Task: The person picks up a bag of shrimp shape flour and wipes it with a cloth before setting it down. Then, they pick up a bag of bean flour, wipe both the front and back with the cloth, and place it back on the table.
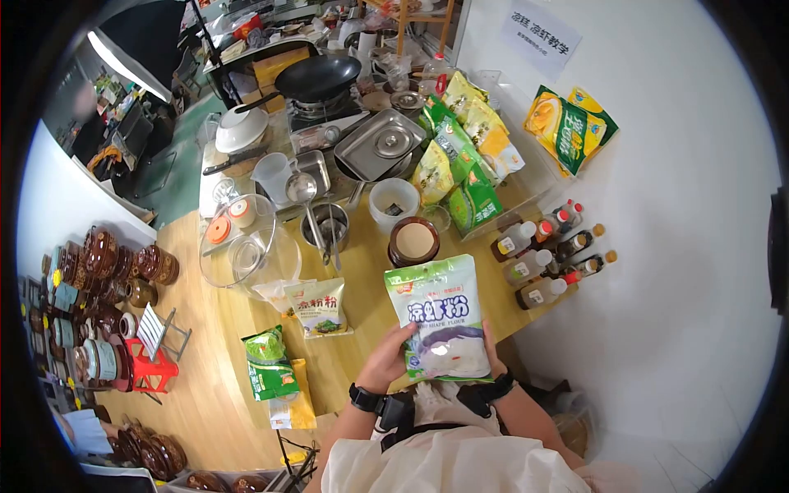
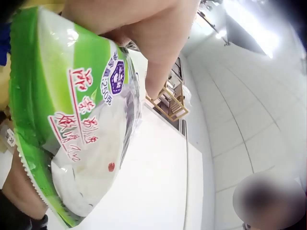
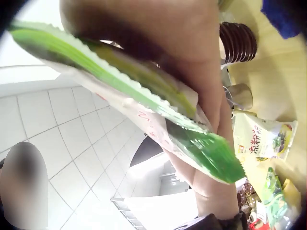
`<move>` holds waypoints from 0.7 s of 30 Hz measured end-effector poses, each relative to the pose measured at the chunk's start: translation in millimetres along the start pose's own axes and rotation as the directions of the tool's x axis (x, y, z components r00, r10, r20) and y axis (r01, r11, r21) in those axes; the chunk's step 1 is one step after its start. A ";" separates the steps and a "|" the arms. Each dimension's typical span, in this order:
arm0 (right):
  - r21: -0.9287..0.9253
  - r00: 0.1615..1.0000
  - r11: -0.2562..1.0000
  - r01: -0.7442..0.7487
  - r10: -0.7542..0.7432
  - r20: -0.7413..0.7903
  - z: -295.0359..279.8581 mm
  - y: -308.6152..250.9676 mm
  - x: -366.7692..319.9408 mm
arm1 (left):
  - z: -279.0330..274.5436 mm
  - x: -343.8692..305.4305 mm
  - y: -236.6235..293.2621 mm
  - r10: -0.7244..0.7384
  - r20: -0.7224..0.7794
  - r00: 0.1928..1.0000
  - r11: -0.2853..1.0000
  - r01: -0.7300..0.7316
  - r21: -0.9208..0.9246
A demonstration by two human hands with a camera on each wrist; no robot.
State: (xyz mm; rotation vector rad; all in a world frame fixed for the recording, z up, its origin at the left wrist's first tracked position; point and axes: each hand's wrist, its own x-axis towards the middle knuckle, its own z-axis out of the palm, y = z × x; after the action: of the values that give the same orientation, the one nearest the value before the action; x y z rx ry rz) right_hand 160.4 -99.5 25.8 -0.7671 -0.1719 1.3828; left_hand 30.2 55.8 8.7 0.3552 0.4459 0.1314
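A green and white packet of shrimp-shape flour (image 1: 440, 308) is held up over the front edge of the table, its printed face toward the head camera. My left hand (image 1: 388, 353) grips its left side, thumb on the front. On the opposite side my right hand (image 1: 494, 355) holds the lower edge, fingers mostly behind the packet. In the left wrist view the packet (image 2: 79, 100) shows its green border and a picture of white food. The right wrist view catches the packet (image 3: 144, 108) nearly edge-on, under the hand. A brown jar (image 1: 413, 242) stands just beyond it.
To the left lie a beige powder packet (image 1: 319, 308) and a green packet (image 1: 269, 364). Behind are a glass bowl (image 1: 283, 255), a metal pot (image 1: 329, 226), a white tub (image 1: 393, 205) and a wok (image 1: 319, 78). Bottles (image 1: 541, 292) line the right edge beside the wall.
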 end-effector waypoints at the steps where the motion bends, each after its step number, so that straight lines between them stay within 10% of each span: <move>1: -0.059 1.000 0.998 -0.022 0.024 0.019 2.4 -3.6 -2.1 | -1.9 -1.3 0.4 -0.003 0.023 1.000 1.000 0.004 -0.023; 9: -0.247 0.956 0.934 -0.259 0.210 -0.206 8.5 -14.3 -11.2 | -17.8 3.9 -12.0 0.071 0.125 0.990 0.992 -0.057 -0.112; 21: -0.471 0.992 0.882 -0.027 -0.035 -0.123 37.3 2.2 -5.9 | -31.4 -14.4 -2.2 0.051 -0.047 0.998 0.998 -0.053 -0.026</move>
State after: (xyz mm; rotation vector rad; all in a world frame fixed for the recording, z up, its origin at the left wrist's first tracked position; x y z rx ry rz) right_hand 137.4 -90.5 54.4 -1.2590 -0.4208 1.2954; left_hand 3.5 60.5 -12.8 0.3375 0.4807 0.1966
